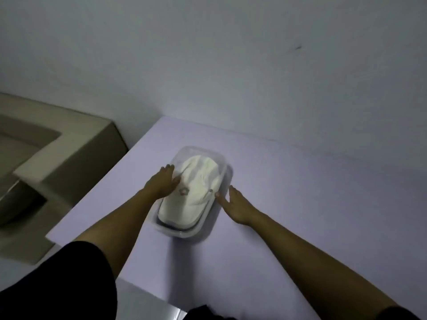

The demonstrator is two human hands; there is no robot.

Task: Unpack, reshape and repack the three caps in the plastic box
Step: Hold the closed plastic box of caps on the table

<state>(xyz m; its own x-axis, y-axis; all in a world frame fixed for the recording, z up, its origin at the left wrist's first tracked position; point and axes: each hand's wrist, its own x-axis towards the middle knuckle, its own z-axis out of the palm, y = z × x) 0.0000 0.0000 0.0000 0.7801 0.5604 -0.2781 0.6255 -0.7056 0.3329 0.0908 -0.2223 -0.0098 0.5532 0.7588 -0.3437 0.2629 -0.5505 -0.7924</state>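
There was the plastic box (184,234), clear and long, lying on the pale bench (300,192) a little towards its 10 o'clock corner, its length running from 6 up to about 1 o'clock. A white cap (196,179) filled the top of it, crumpled crown at the 12 o'clock end, flat brim down at 6, and a small emblem (184,191) on the front of the crown. Under the brim a dark edge (175,228) showed through the near wall; what it belonged to, I couldn't tell.

Now the hands. The left hand (161,182) lay flat against the box at 9 o'clock, fingers straight and pointing to 12 along the rim, thumb just reaching the cap near the emblem. The right hand (238,205) sat at 4 o'clock, palm down on the bench, fingers straight and spread, thumb touching the box's wall. Neither gripped anything; both lay open against the sides.

Both forearms were bare, coming in from 6 o'clock, with a black sleeve (76,273) at the left upper arm.

Behind the bench at 12 o'clock stood a plain grey wall (231,65). Off at 9 o'clock, beyond the bench's edge, was a blurred beige piece of furniture (69,139).
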